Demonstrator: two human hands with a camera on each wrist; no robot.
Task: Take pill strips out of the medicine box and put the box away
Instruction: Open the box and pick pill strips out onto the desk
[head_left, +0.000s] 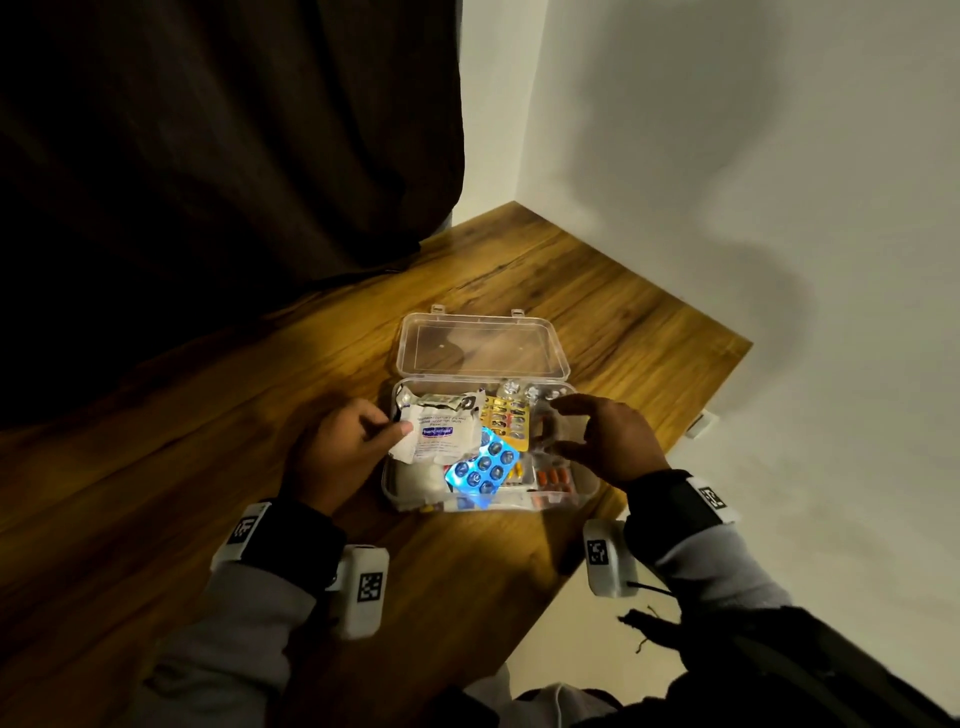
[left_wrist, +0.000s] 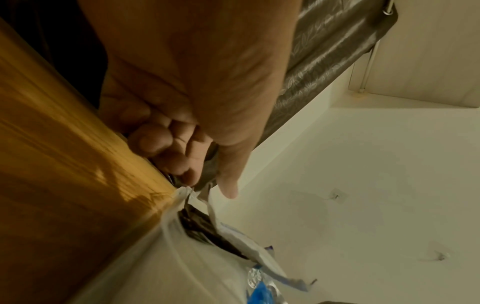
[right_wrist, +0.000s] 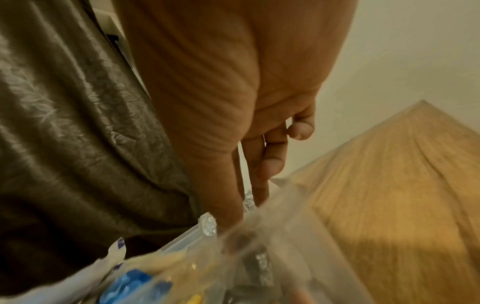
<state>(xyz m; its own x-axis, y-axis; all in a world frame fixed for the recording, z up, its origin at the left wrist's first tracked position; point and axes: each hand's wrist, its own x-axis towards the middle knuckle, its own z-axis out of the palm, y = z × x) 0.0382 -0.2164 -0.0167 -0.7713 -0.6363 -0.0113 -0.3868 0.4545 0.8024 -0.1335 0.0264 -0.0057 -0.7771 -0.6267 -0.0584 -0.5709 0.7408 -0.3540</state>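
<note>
A clear plastic medicine box (head_left: 390, 475) lies open on the wooden table, its lid (head_left: 483, 343) flipped back flat. Inside are a white paper packet (head_left: 441, 431), a blue pill strip (head_left: 483, 465), a gold strip (head_left: 506, 418), an orange capsule strip (head_left: 553, 478) and silver blisters at the back. My left hand (head_left: 400, 423) pinches the packet's left edge; in the left wrist view its curled fingers (left_wrist: 182, 160) meet the thumb on the packet (left_wrist: 249, 246). My right hand (head_left: 561, 426) hovers over the box's right half with thumb and fingers spread apart. In the right wrist view its fingers (right_wrist: 262, 174) point down into the blurred box (right_wrist: 298, 236).
The table (head_left: 208, 493) ends just right of the box, beside a white wall (head_left: 779, 208). A dark curtain (head_left: 208, 156) hangs over the table's far left. A small white fitting (head_left: 701, 423) sits at the table's right edge. Bare wood lies left of and behind the box.
</note>
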